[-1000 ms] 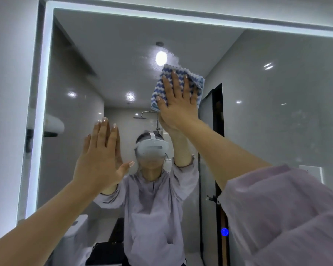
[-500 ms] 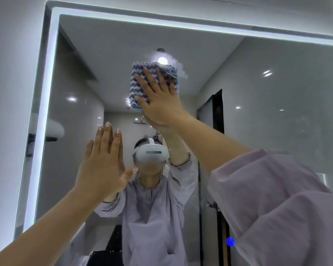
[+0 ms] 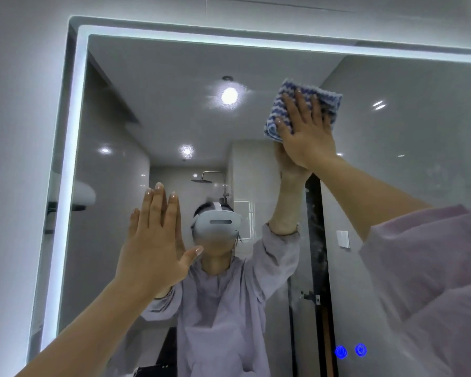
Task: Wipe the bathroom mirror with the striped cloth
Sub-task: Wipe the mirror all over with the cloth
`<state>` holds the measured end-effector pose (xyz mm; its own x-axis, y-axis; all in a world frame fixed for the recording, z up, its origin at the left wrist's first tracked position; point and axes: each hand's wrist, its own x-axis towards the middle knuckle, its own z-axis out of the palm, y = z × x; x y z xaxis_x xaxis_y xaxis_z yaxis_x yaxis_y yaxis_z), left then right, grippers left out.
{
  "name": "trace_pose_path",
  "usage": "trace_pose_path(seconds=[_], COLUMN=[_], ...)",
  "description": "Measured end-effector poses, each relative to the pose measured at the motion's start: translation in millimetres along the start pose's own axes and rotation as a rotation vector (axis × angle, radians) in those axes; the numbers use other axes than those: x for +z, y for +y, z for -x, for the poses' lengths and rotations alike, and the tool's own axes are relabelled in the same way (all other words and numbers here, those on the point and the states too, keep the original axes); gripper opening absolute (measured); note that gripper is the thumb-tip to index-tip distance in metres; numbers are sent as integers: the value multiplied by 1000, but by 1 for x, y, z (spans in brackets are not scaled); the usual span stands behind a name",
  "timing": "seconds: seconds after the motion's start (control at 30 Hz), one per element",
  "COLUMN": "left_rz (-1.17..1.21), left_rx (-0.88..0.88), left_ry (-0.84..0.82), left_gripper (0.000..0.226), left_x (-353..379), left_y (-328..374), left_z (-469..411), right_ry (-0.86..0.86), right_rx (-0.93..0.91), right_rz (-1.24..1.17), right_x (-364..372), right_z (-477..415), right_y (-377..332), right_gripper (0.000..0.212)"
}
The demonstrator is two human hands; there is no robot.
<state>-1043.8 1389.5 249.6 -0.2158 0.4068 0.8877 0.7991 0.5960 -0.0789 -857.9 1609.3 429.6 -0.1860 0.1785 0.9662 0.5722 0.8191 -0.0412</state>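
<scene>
Head view shows your right hand (image 3: 307, 137) spread flat, fingers straight, pressing the cloth (image 3: 329, 99) against the mirror (image 3: 419, 137) high up, right of centre. The cloth is folded into a pad and pinned between palm and glass; you press it rather than grip it.

Half a second ago that pad sat over the reflected ceiling light (image 3: 229, 96). Now it lies well to the right of it. A second ago it was just right of the light, so you are sweeping side to side across the upper band, and this stroke reaches further right than the last.

Your left hand (image 3: 152, 248) is also released, fingers straight and together. It seems to rest flat on the glass lower left, holding nothing, and it has hardly moved across the three moments, so it looks like a brace.

For the task, the wiping is well under way, but I judge it far from done. A faint speckled haze shows around the light where the cloth just passed, so that patch may need another pass. The wide right part, the left strip by the lit frame (image 3: 74, 159) and everything below your hands look untouched. Your bracing palm may leave its own mark to wipe later.
</scene>
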Motion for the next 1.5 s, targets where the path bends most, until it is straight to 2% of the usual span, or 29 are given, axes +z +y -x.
trace_pose_path(seconds=[0.23,0.63,0.9,1.2,1.4,1.5], left_rz=[10,0,12,30,29,32], left_rx=[2,21,22,24,22,17], left_ry=[15,39,36,27,19,22], left_gripper=[105,105,107,107,106,106], left_x=[0,3,0,-1,-3,-1], left_y=[3,-1,0,-1,0,1], left_z=[0,-1,0,1,2,1], right_ry=[27,-35,-34,-4,22,36], right_rx=[95,-233,-276,-137,91,155], right_rz=[-43,41,58,27,-3,-1], right_x=[9,23,19,8,-1,5], right_z=[4,-9,-16,-23,-15,-2], right_y=[-33,-131,-127,-73,-9,-7], right_gripper=[61,60,60,59,59,59])
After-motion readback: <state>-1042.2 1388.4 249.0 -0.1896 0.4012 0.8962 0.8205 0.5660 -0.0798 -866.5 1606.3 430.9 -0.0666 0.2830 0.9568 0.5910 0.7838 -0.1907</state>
